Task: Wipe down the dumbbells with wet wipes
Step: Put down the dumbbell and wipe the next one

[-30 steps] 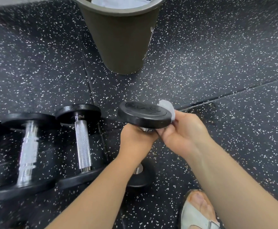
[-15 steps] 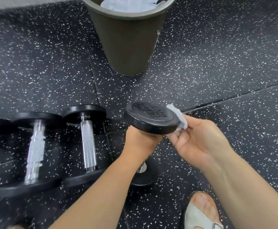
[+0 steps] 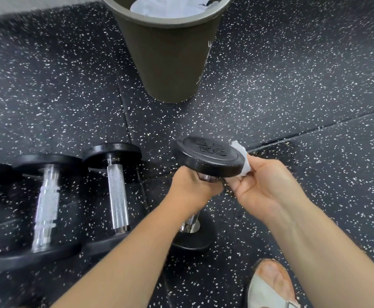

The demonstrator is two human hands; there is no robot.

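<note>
Looking down on a black rubber floor (image 3: 292,85), matte, flecked with white and laid in seamed tiles across the whole view. Facing an olive-grey round bin (image 3: 170,63) standing upright at top centre, tapering toward its base and holding crumpled white paper (image 3: 166,7). Passing over three other dumbbells (image 3: 117,187) lying side by side on the left, handles running away from the viewer, black round plates at both ends, the nearest one showing a knurled chrome handle, the leftmost being cut off by the frame edge. Keeping the held dumbbell (image 3: 210,155) in the middle, just right of that row, its long axis standing nearly upright and tipping slightly: upper plate facing up with raised "KG" lettering, lower plate sitting down by the floor, contact there being impossible to judge. Wrapping the left hand (image 3: 192,190) round the chrome handle directly beneath the upper plate, fingers curling firmly, forearm reaching in from the lower left. Pinching a small white wet wipe (image 3: 242,161) in the right hand (image 3: 266,185), thumb on top and fingers curling beneath, pressing it against the right rim of the upper plate. Glimpsing a foot in a pale sandal (image 3: 268,290) at the bottom edge, right of the lower plate.
</note>
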